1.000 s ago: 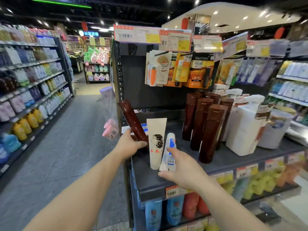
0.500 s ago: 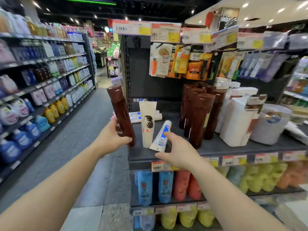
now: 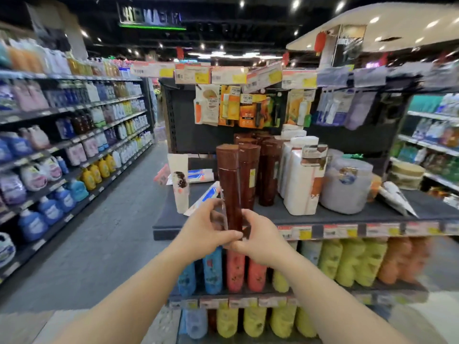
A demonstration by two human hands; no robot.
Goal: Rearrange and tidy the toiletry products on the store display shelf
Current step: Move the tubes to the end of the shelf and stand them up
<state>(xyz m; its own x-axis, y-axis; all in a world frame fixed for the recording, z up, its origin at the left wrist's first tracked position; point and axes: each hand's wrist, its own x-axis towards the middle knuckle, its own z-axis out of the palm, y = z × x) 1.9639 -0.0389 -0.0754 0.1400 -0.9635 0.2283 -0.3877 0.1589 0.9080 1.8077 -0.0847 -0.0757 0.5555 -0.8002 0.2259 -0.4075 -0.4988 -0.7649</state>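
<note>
A tall brown bottle (image 3: 229, 184) stands upright at the front edge of the dark display shelf (image 3: 347, 214). My left hand (image 3: 206, 229) and my right hand (image 3: 258, 237) both grip its base. Right behind it stand several more brown bottles (image 3: 265, 170). A cream tube with a dark hair picture (image 3: 179, 184) stands upright to the left. A white and blue tube (image 3: 203, 197) lies tilted on the shelf between the cream tube and the held bottle.
White pump bottles (image 3: 301, 180) and a grey tub (image 3: 346, 186) stand right of the brown bottles. Carded products (image 3: 233, 108) hang above. Lower shelves hold blue, red and yellow bottles (image 3: 330, 261). An aisle with stocked shelving (image 3: 69, 145) runs on the left.
My left hand carried the brown bottle from the shelf's left end to the front middle and stood it upright. My right hand let go of the white and blue tube and took the bottle's base.
</note>
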